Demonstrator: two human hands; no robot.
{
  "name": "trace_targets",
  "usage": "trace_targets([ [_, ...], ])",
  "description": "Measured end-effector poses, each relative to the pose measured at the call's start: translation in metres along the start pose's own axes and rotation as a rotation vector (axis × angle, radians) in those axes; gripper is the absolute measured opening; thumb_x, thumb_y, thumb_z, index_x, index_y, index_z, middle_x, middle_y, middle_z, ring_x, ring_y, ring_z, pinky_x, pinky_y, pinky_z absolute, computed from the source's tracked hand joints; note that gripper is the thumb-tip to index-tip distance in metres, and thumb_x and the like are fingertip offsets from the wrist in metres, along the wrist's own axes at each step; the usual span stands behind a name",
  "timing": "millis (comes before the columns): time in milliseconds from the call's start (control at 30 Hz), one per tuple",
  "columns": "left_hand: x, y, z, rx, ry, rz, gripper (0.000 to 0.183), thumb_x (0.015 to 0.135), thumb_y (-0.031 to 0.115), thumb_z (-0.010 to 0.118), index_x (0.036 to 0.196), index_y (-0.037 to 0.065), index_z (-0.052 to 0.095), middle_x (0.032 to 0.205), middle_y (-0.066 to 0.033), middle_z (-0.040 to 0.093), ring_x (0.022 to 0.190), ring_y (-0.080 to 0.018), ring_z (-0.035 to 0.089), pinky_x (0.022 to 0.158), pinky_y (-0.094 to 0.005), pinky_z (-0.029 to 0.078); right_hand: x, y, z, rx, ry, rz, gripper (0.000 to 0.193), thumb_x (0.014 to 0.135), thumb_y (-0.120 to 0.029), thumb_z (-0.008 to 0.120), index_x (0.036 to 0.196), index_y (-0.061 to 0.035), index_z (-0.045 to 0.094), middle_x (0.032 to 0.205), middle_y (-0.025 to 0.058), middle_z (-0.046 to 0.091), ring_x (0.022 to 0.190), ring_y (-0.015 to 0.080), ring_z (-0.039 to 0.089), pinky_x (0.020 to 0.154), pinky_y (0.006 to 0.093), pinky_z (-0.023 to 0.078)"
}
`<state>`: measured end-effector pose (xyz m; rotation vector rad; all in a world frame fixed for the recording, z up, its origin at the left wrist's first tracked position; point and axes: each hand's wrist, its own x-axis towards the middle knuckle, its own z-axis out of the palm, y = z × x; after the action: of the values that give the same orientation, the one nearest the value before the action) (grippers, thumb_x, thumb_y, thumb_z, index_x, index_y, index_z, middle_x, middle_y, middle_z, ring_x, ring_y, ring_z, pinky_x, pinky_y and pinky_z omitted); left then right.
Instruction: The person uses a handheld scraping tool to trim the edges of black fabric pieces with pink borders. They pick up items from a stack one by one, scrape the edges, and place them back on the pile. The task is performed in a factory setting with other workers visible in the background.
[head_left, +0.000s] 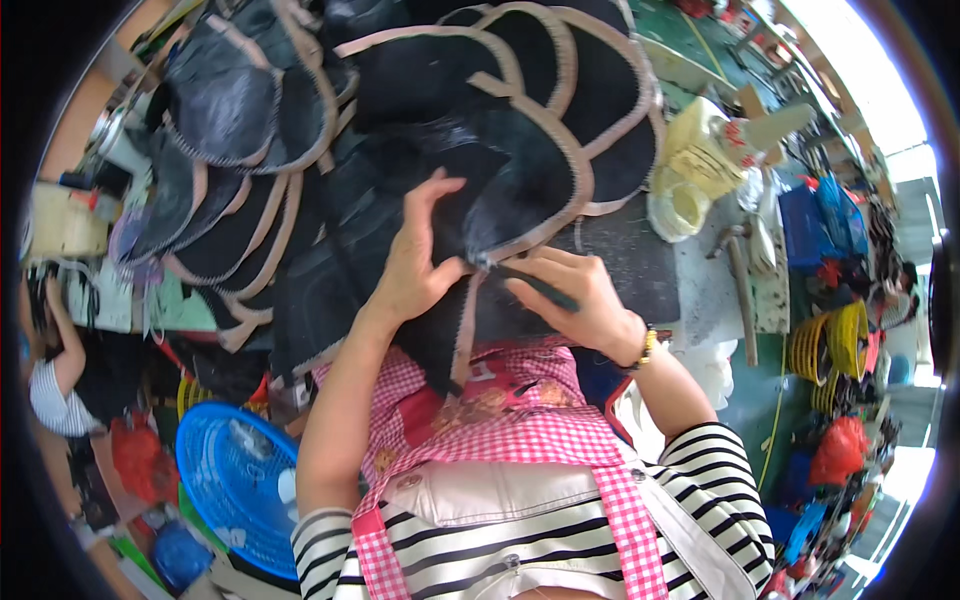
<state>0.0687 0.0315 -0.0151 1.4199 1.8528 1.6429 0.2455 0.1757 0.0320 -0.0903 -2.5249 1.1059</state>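
A black shoe-upper piece (520, 180) with a beige trimmed edge lies on the dark work surface in front of me. My left hand (420, 255) presses on it, fingers spread, thumb at the trim. My right hand (570, 295) grips a thin dark tool (540, 285) whose tip meets the beige trim next to my left thumb. A strip of beige trim (464, 330) hangs down toward my checked apron.
Several stacked black uppers with beige edging (250, 130) cover the bench to the left and back. A cream cone of thread (690, 170) and a hammer (740, 290) lie at right. A blue fan (235, 480) stands lower left. Another person (55, 370) sits at far left.
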Motion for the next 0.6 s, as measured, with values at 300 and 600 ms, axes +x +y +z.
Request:
trace_targets([
  [300, 0.029, -0.007, 0.029, 0.321, 0.082, 0.188, 0.071, 0.063, -0.006, 0.048, 0.133, 0.001, 0.038, 0.14, -0.0205, 0.045, 0.145, -0.0417, 0.026, 0.12, -0.0489, 0.016, -0.034, 0.054, -0.155, -0.521, 0.492, 0.478, 0.019, 0.088, -0.016, 0.071, 0.094, 0.0013, 0.07, 0.081, 0.01, 0.072, 0.065, 0.0163, 0.066, 0.063, 0.0299, 0.05],
  [600, -0.077, 0.05, -0.032, 1.007, 0.052, 0.059, 0.028, 0.076, 0.015, 0.071, 0.104, 0.009, 0.069, 0.117, -0.0086, 0.06, 0.114, -0.0286, 0.055, 0.103, -0.0487, 0.036, -0.07, 0.031, -0.139, 0.164, 0.538, 0.65, 0.037, 0.095, -0.034, 0.063, 0.095, 0.0021, 0.071, 0.074, 0.0044, 0.067, 0.053, 0.0075, 0.06, 0.046, 0.0196, 0.042],
])
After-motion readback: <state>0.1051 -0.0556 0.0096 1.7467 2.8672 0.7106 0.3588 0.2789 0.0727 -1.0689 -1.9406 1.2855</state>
